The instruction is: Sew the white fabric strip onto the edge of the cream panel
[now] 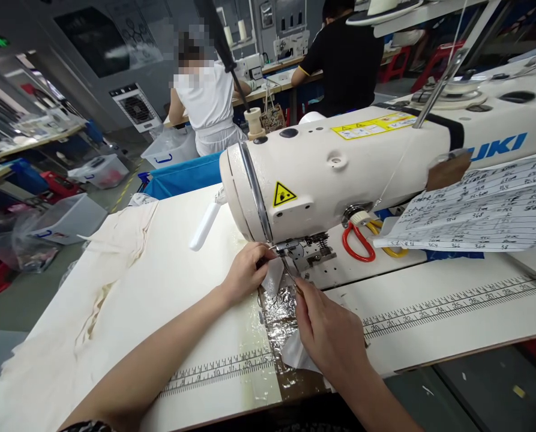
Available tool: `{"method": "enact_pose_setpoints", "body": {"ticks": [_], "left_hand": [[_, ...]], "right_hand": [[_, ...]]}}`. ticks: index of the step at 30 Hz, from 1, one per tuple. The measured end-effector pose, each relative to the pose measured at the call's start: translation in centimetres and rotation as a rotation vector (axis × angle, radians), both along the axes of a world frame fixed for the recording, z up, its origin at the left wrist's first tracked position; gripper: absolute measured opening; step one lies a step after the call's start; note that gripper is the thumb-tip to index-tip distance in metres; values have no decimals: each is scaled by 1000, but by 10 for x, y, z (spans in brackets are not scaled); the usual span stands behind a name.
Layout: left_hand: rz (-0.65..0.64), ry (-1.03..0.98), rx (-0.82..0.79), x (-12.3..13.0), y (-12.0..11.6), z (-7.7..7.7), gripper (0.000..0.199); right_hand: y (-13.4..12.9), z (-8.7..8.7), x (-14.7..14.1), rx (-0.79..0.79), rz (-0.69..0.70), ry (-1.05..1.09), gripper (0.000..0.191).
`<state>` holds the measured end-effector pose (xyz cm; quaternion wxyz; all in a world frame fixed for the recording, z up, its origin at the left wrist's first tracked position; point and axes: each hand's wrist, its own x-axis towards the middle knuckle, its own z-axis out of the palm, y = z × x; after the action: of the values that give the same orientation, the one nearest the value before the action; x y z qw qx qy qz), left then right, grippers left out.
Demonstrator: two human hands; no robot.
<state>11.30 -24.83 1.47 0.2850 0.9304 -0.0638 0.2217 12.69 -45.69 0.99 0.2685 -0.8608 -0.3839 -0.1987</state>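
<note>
My left hand [246, 273] is closed in a pinch at the needle area of a white sewing machine [313, 174], holding the edge of a small piece of white fabric [273, 277]. From the right, my right hand [328, 327] grips slim metal tweezers [289, 269], their tips beside the fabric and just under the machine head. Below the fabric, shiny clear film [279, 312] covers a strip of the table. Another pale piece of fabric [297, 353] lies partly beneath my right hand. The fingertips of my left hand are partly hidden by the machine parts.
Red-handled scissors [358, 243] lie behind the needle area. A handwritten sheet [470, 207] hangs over the right side. Cream fabric pieces [114, 252] spread along the table's left edge. Printed rulers [430, 309] run along the front. Two people sit at machines beyond.
</note>
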Motion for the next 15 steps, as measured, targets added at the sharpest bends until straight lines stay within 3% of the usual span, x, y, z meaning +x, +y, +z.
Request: {"method": "enact_pose_setpoints", "body": {"ticks": [5, 10, 15], "left_hand": [[-34, -70, 43, 0, 0, -2, 7], [-168, -148, 166, 0, -1, 0, 6], [-231, -49, 248, -11, -6, 12, 14]], "right_hand": [[1, 1, 2, -35, 13, -21, 31], [-1, 1, 2, -52, 8, -54, 29], [-31, 3, -15, -12, 63, 23, 23]]}}
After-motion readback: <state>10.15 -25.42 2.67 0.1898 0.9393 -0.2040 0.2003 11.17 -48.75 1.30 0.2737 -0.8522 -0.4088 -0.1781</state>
